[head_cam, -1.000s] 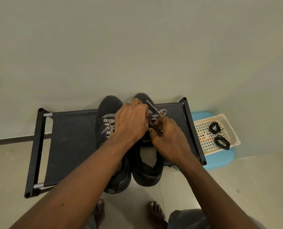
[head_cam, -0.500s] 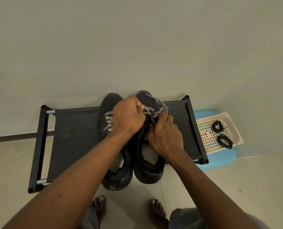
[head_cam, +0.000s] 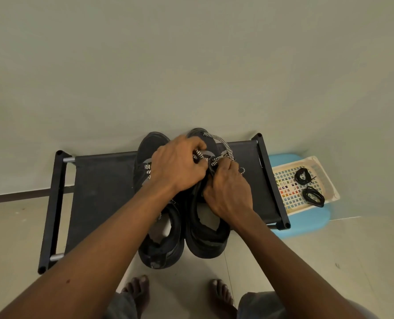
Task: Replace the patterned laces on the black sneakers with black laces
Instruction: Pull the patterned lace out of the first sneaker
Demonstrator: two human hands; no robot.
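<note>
Head view: pinching patterned lace (head_cam: 223, 143) with fingers of left hand (head_cam: 177, 166), right hand (head_cam: 228, 192); loosen eyelet by eyelet.

The left hand (head_cam: 177, 168), extended from 7 o'clock, and the right hand (head_cam: 229, 192), from 5 o'clock, were held knuckles-up; the patterned lace (head_cam: 224, 146) was pinched by both.

There are two black fabric sneakers (head_cam: 161, 249), two black-and-white patterned woven laces (head_cam: 226, 146), two coiled black laces (head_cam: 303, 176), one cream perforated plastic basket (head_cam: 324, 178), one pale blue plastic stool (head_cam: 306, 224), one black fabric-topped metal-framed rack (head_cam: 104, 192), two bare feet (head_cam: 137, 293) and two hands, the left hand (head_cam: 180, 166) and the right hand (head_cam: 229, 194).
</note>
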